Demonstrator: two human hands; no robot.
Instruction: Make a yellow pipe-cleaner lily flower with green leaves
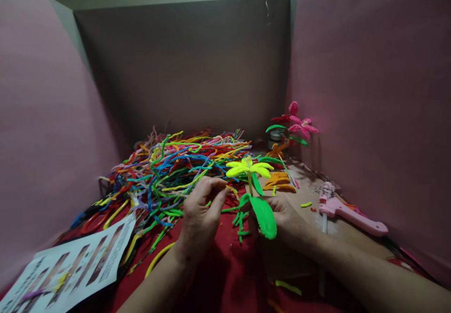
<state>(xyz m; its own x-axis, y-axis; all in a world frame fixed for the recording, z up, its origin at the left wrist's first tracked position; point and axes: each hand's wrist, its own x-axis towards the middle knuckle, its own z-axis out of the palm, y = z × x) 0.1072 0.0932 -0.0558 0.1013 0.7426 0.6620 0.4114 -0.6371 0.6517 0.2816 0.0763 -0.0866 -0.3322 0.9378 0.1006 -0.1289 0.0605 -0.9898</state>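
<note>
A pipe-cleaner flower with yellow petals and green leaves stands upright in front of me. My right hand is closed around its stem; a large leaf hides part of the fingers. To the left of the flower, my left hand is raised with thumb and forefinger pinched together. A small orange bit shows near those fingertips, but I cannot tell whether they grip it. Short green pipe-cleaner pieces lie on the red cloth below the flower.
A large heap of coloured pipe cleaners spreads behind my left hand. A pink glue gun lies at right, near orange petals. Finished pink flowers stand at back right. A printed sheet lies at left; pink panels flank the table.
</note>
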